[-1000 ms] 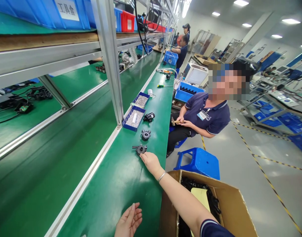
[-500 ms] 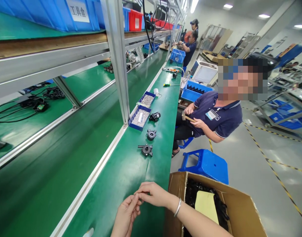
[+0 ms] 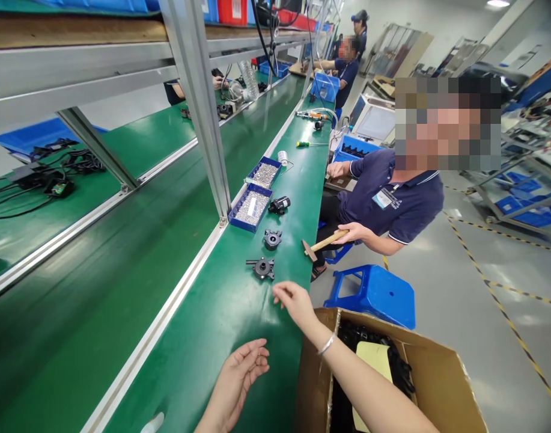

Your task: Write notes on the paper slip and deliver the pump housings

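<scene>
My right hand [image 3: 295, 300] reaches out over the green bench [image 3: 221, 325], its fingertips pinched together on something too small to make out. It stops just short of a black round plastic part [image 3: 262, 267] that lies flat on the mat. A second black part [image 3: 272, 239] lies a little farther along, and a small black motor [image 3: 279, 205] beyond that. My left hand [image 3: 239, 376] rests palm up near the bench's front edge, fingers loosely spread, with nothing visible in it.
Two blue trays of small metal screws [image 3: 251, 207] sit by the aluminium post [image 3: 203, 114]. An open cardboard box [image 3: 432, 385] holding black parts stands at my right. A seated co-worker holds a wooden hammer [image 3: 322, 243] beside a blue stool [image 3: 374, 294]. More people work farther along.
My right hand came back from the black part to meet my left hand's fingers, and has now moved out again toward the part. The co-worker's hammer has swung out toward the bench edge.
</scene>
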Demonstrator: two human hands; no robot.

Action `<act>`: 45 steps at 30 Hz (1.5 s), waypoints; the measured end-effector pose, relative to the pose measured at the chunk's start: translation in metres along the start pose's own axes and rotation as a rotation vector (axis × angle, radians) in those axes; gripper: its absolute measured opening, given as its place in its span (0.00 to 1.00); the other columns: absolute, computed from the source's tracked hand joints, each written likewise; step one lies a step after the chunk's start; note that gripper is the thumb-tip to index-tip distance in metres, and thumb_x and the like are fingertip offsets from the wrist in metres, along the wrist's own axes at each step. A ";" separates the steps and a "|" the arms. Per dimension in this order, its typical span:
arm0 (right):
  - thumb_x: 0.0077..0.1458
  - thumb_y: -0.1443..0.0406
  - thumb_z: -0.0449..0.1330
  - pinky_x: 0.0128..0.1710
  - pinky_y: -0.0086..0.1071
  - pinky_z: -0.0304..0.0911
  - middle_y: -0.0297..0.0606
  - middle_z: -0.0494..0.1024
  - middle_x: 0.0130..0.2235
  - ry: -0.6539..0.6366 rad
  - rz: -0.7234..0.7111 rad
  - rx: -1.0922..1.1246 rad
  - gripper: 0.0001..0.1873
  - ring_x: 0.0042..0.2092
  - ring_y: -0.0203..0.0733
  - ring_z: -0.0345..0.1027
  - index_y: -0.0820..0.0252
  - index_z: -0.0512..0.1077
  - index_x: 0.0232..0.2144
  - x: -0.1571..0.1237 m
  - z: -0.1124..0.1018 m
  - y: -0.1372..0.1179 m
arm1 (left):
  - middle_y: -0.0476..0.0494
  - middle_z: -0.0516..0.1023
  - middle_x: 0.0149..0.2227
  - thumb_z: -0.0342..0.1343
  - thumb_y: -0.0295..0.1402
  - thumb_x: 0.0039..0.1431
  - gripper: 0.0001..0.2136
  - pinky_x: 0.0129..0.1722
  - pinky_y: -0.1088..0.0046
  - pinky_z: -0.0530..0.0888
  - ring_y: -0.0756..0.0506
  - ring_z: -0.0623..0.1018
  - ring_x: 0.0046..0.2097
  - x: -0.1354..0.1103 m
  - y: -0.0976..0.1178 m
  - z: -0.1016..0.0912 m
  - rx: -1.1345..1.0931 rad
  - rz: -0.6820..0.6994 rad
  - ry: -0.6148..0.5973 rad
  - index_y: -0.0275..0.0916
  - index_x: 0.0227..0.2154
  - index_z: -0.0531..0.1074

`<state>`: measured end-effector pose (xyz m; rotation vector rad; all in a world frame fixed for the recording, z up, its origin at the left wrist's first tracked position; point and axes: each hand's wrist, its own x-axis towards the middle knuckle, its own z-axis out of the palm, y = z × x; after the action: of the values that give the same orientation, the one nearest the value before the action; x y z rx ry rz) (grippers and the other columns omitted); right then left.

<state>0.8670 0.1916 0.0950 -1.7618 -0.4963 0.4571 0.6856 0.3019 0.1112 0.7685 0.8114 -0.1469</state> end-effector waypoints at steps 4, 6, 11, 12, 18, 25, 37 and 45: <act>0.62 0.60 0.56 0.38 0.35 0.68 0.40 0.77 0.34 0.225 -0.118 -0.194 0.12 0.35 0.41 0.71 0.60 0.76 0.34 0.054 -0.006 0.016 | 0.32 0.83 0.44 0.68 0.36 0.52 0.20 0.44 0.72 0.78 0.45 0.82 0.42 0.007 -0.003 0.002 0.013 -0.022 0.045 0.31 0.46 0.76; 0.63 0.61 0.56 0.41 0.37 0.68 0.41 0.78 0.34 0.256 -0.171 -0.277 0.12 0.36 0.43 0.72 0.60 0.76 0.34 0.072 -0.004 0.022 | 0.31 0.83 0.43 0.66 0.36 0.53 0.18 0.42 0.73 0.79 0.44 0.83 0.42 0.009 -0.005 0.003 0.026 -0.033 0.082 0.31 0.45 0.76; 0.66 0.63 0.53 0.44 0.36 0.68 0.42 0.77 0.36 0.231 -0.305 -0.456 0.12 0.40 0.43 0.72 0.60 0.75 0.36 0.080 0.000 0.033 | 0.32 0.84 0.39 0.61 0.33 0.59 0.13 0.42 0.73 0.79 0.44 0.83 0.39 0.014 -0.008 0.005 0.018 -0.028 0.138 0.30 0.43 0.75; 0.66 0.63 0.53 0.44 0.36 0.68 0.42 0.77 0.37 0.215 -0.333 -0.490 0.13 0.41 0.43 0.72 0.61 0.75 0.37 0.079 0.000 0.034 | 0.32 0.83 0.41 0.60 0.31 0.59 0.12 0.45 0.71 0.79 0.43 0.83 0.42 0.015 -0.008 0.005 -0.004 -0.023 0.121 0.30 0.44 0.75; 0.66 0.62 0.54 0.47 0.37 0.69 0.44 0.78 0.42 0.077 -0.488 -0.639 0.12 0.43 0.43 0.72 0.59 0.76 0.43 0.074 -0.007 0.034 | 0.29 0.81 0.48 0.61 0.30 0.59 0.13 0.50 0.70 0.78 0.40 0.82 0.49 0.022 0.000 0.010 -0.048 -0.006 0.079 0.30 0.46 0.74; 0.68 0.63 0.50 0.43 0.34 0.71 0.43 0.77 0.38 0.172 -0.482 -0.651 0.14 0.41 0.42 0.73 0.61 0.75 0.40 0.073 -0.009 0.036 | 0.44 0.82 0.27 0.66 0.31 0.54 0.07 0.27 0.83 0.77 0.53 0.79 0.26 0.029 0.016 0.013 -0.065 0.089 0.234 0.32 0.32 0.78; 0.68 0.63 0.48 0.47 0.39 0.71 0.48 0.79 0.42 0.064 -0.550 -0.733 0.17 0.43 0.45 0.74 0.62 0.75 0.46 0.069 -0.015 0.034 | 0.42 0.82 0.33 0.58 0.21 0.60 0.05 0.38 0.80 0.78 0.53 0.80 0.32 0.066 0.076 0.029 -0.124 0.274 0.302 0.31 0.32 0.79; 0.67 0.64 0.48 0.50 0.42 0.71 0.48 0.77 0.47 0.099 -0.504 -0.620 0.21 0.48 0.47 0.73 0.60 0.62 0.61 0.051 -0.023 0.033 | 0.43 0.81 0.30 0.65 0.24 0.53 0.03 0.40 0.75 0.77 0.52 0.80 0.32 0.100 0.108 0.045 -0.044 0.425 0.355 0.31 0.31 0.77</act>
<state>0.9252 0.1944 0.0655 -2.1290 -1.0571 -0.1642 0.8250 0.3668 0.1214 0.9219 0.9614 0.3959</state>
